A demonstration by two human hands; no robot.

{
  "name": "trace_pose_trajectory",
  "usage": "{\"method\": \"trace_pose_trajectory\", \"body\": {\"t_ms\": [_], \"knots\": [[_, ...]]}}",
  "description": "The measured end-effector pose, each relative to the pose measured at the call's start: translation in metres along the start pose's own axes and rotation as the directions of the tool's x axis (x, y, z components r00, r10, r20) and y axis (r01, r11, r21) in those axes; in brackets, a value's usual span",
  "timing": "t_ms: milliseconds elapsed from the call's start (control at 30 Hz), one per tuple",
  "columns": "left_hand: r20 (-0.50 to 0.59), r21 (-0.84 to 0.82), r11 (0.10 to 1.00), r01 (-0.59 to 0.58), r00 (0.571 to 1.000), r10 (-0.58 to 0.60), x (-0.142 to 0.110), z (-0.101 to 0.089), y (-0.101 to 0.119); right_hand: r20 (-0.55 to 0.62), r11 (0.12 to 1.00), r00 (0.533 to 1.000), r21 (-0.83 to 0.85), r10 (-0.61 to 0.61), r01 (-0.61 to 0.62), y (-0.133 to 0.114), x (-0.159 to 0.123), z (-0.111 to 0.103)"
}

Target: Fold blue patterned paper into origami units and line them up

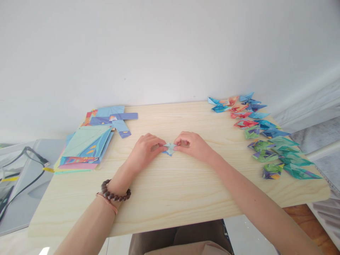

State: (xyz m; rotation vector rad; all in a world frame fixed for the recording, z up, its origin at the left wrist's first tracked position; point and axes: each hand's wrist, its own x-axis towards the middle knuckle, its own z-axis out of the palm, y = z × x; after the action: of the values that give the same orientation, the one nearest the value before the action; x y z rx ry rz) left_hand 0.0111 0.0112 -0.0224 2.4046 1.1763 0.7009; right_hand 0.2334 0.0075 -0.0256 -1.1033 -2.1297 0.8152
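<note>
Left hand (145, 150) pinches left tip of small pale-blue origami piece (169, 148), thumb against fingers; right hand (191, 146) pinches right tip likewise, remaining fingers curled; piece around middle of wood-grain tabletop (170, 191)

A folded paper (170, 148) is pinched at either side by the left hand (149, 148) and right hand (192, 147); paper sheets (86, 141) are stacked at left, folded figures (275, 133) grouped at right.
</note>
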Motion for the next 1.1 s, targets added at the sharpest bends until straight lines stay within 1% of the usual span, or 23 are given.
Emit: {"method": "trace_pose_trajectory", "body": {"t_ms": [100,200,267,400,533,600,667,767,833,933,1100], "knots": [[0.027,0.02,0.996,-0.092,0.995,0.091,0.0,-0.002,-0.002,0.029,0.999,0.999,0.018,0.029,-0.03,-0.001,0.0,-0.003],[0.055,0.049,0.991,-0.124,0.991,0.122,-0.001,-0.003,-0.002,0.025,0.997,0.996,0.005,0.081,-0.081,-0.003,0.002,-0.003],[0.066,0.054,0.989,-0.138,0.989,0.135,-0.002,-0.004,-0.002,0.015,0.997,0.997,0.007,0.079,-0.079,-0.003,0.003,-0.003],[0.078,0.031,0.984,-0.177,0.982,0.174,-0.003,-0.007,-0.003,0.027,0.999,1.0,0.035,-0.017,0.016,0.002,-0.002,-0.004],[0.118,0.007,0.97,-0.244,0.963,0.241,-0.008,-0.013,-0.007,0.017,0.991,0.992,-0.035,-0.126,0.127,0.008,-0.008,-0.004],[0.113,0.017,0.962,-0.274,0.956,0.271,-0.012,-0.015,-0.009,0.009,0.981,0.984,-0.077,-0.181,0.181,0.009,-0.008,-0.002],[0.098,0.029,0.96,-0.28,0.956,0.276,-0.014,-0.016,-0.011,0.011,0.967,0.974,-0.113,-0.227,0.227,0.008,-0.008,0.0],[0.075,0.033,0.965,-0.26,0.963,0.257,-0.017,-0.014,-0.01,0.032,0.95,0.965,-0.17,-0.261,0.263,0.007,-0.008,0.002],[0.067,0.039,0.967,-0.251,0.967,0.248,-0.018,-0.012,-0.009,0.047,0.939,0.964,-0.22,-0.262,0.266,0.006,-0.008,0.002],[0.092,0.068,0.966,-0.25,0.966,0.244,-0.018,-0.011,-0.007,0.068,0.922,0.965,-0.285,-0.252,0.261,0.006,-0.01,0.003],[0.12,0.109,0.962,-0.25,0.964,0.237,-0.019,-0.012,-0.006,0.068,0.92,0.968,-0.303,-0.24,0.249,0.006,-0.011,0.005]]}}
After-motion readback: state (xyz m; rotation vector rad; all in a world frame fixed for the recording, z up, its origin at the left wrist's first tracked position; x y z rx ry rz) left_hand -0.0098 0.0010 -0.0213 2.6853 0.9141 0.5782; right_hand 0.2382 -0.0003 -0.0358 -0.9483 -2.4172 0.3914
